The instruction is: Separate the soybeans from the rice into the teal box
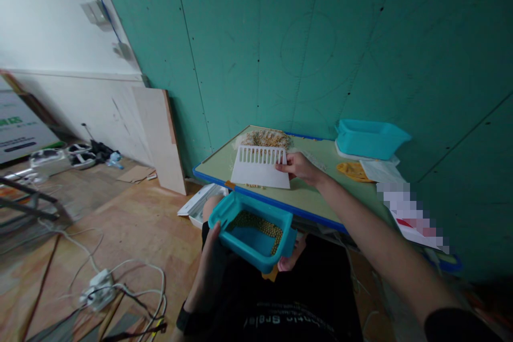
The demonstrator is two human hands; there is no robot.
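Note:
My right hand (298, 166) grips the right edge of a white slotted plate (260, 171), which lies on or just above the tabletop with its slots toward the wall. Beyond the slots a spread of mixed grains (266, 139) covers the back of the table (320, 200). My left hand (214, 251) holds the left side of a blue bin (240, 243) below the table's front edge, over my lap. Small greenish beans (256, 223) lie inside that bin. A few grains sit by the table's front edge, near the plate.
Another blue bin (371, 139) stands at the table's right rear, beside a yellow item (353, 171) and white papers (382, 171). A green wall (256, 53) rises behind. On the floor are cables, a power strip (98, 288) and a leaning board (160, 139).

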